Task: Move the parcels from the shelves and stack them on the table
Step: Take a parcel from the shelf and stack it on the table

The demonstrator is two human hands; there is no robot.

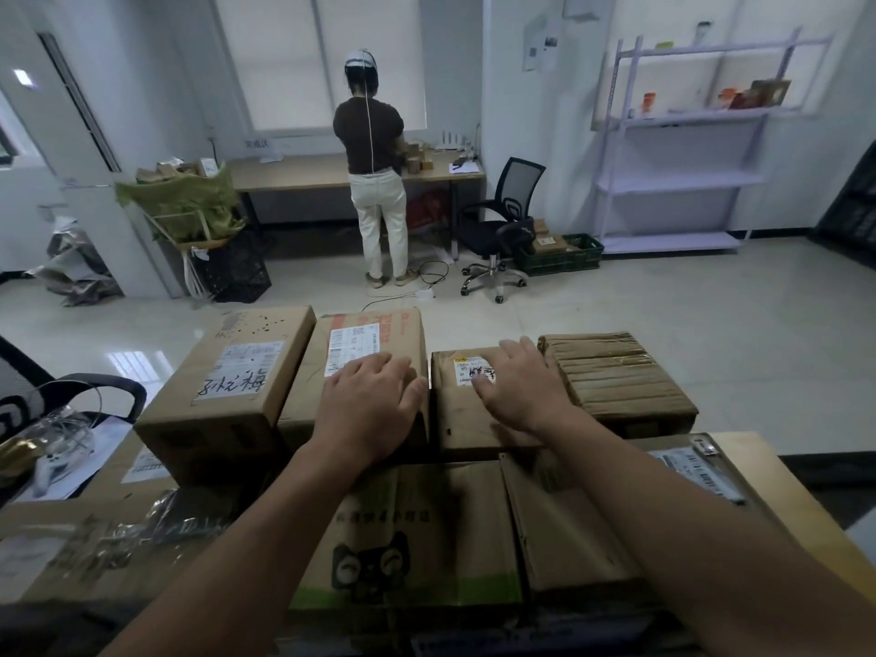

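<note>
Both your hands lie palm-down with fingers spread, gripping nothing: your left hand (374, 405) rests on the red-striped parcel (360, 334), and your right hand (521, 391) rests on the small labelled parcel (452, 419) just beside it. These two sit in the top row of the stack on the counter (782, 471), between the handwritten parcel (227, 386) and the tape-wrapped parcel (616, 377), above a lower layer that includes the cat-face parcel (403, 528). The top row sits towards the far side, so a forward push from either palm could slide a box off onto the floor. The small parcel is lower than its neighbours, so anything stacked across them would probably rock. A narrow gap shows between the two boxes under your hands, and pressing unevenly could widen it. The far faces of the stack and its footing are hidden, and your forearms cover part of the lower layer. The shelves (682, 182) stand well apart, and the few small items on their upper level are too blurred to identify as parcels.
</note>
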